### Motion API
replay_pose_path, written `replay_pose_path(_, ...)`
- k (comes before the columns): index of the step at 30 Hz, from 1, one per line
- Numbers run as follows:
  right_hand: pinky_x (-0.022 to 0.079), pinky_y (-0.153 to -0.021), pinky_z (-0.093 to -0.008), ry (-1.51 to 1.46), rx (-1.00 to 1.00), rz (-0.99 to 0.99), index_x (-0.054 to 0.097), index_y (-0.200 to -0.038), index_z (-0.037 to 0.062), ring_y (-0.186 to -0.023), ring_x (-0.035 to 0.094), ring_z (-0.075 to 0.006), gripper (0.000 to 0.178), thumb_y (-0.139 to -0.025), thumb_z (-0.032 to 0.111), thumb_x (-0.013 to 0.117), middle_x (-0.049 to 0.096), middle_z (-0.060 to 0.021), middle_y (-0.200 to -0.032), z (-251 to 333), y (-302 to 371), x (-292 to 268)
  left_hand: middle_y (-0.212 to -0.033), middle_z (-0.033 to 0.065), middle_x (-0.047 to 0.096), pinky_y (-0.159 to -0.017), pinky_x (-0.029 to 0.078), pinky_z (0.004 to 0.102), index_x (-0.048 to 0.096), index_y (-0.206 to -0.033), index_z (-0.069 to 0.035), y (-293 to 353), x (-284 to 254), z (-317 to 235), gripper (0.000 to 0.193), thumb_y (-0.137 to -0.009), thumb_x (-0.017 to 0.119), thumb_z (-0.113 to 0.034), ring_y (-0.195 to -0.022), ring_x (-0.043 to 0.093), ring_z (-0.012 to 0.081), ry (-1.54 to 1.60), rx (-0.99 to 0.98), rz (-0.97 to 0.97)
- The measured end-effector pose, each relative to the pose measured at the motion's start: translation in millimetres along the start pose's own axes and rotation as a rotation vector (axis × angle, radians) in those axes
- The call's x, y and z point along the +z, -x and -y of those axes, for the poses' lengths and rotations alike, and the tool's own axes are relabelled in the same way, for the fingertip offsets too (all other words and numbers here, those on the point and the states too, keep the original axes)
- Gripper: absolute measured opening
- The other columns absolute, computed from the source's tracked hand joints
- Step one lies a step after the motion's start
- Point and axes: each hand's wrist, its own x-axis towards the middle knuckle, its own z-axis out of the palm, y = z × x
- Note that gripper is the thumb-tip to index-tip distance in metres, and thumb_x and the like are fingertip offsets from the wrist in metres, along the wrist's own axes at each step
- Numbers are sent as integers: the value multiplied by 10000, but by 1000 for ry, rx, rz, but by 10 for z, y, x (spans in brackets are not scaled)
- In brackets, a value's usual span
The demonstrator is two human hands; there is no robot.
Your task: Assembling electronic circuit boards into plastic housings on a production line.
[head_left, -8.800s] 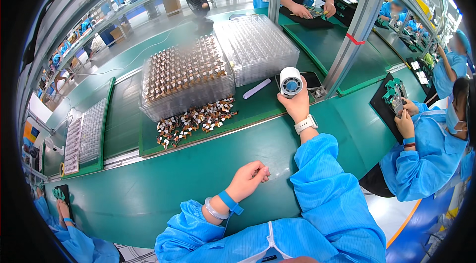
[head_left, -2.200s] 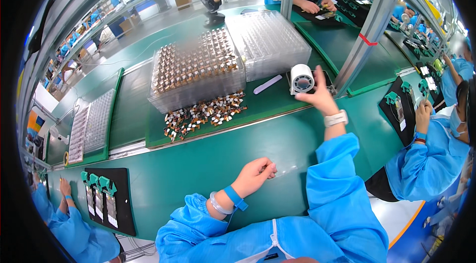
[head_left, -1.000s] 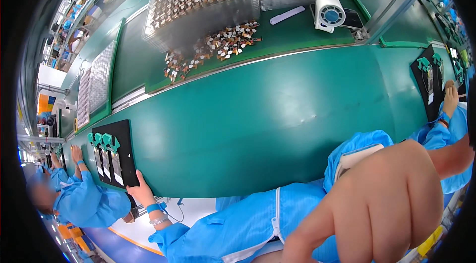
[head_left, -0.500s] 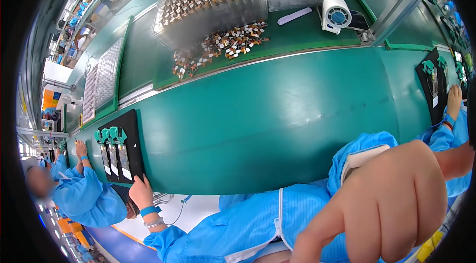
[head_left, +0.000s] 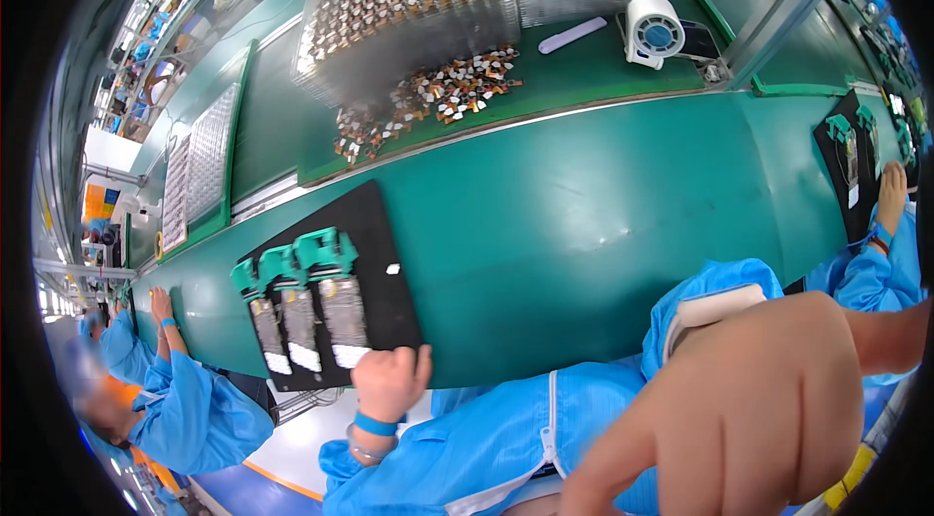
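Note:
A flat black board (head_left: 389, 273) lies at a slant on the green work surface, left of my middle. Three assemblies sit on it side by side, each with a green piece (head_left: 326, 251) at the far end, a silvery body (head_left: 342, 310) and a white near end. My left hand (head_left: 389, 382), a blue band at its wrist, is closed on the board's near edge by its right corner. Large and close to the view at lower right is my right hand (head_left: 759, 404), its fingers curled downward; the fingertips and anything in them are hidden.
Behind the green surface (head_left: 584, 224) runs a shelf with stacked clear trays (head_left: 409, 10), a pile of small orange-and-white parts (head_left: 457, 88), a white stick-shaped object (head_left: 572, 35) and a small white fan (head_left: 654, 30). People work to the left and right; another black board (head_left: 844, 161) lies far right.
My left hand has moved right, and the black board with its three assemblies has slid along the surface toward my middle. My right hand has shifted slightly, still curled.

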Motion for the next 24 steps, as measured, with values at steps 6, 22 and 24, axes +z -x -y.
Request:
replay_pose_path(6, 497, -640, -528, 340, -21, -1, 496, -573, 89, -588, 458, -180, 348, -917, 135, 459, 492, -32, -643, 142, 92, 234, -451, 27, 411, -405, 355, 326, 421, -513, -138, -390, 103, -701, 400, -766, 698, -279, -400, 451, 194, 414, 287, 12)
replay_pose_path(22, 537, -705, -509, 414, -143, -59, 552, -685, 57, -760, 487, -236, 505, -973, 423, 357, 532, -111, -874, 139, 125, 266, -551, 41, 498, -528, 421, 329, 495, -662, -79, -1134, 488, -1616, 209, -732, 616, -235, -531, 527, 220, 806, 704, 108)
replay_pose_path(24, 537, -706, -513, 446, -194, -56, 546, -666, 58, -754, 483, -237, 516, -974, 425, 352, 529, -110, -871, 90, 132, 283, -555, 41, 500, -537, 429, 327, 497, -671, -76, -1123, 523, -1641, 208, -718, 620, -237, -537, 531, 220, 790, 705, 111)
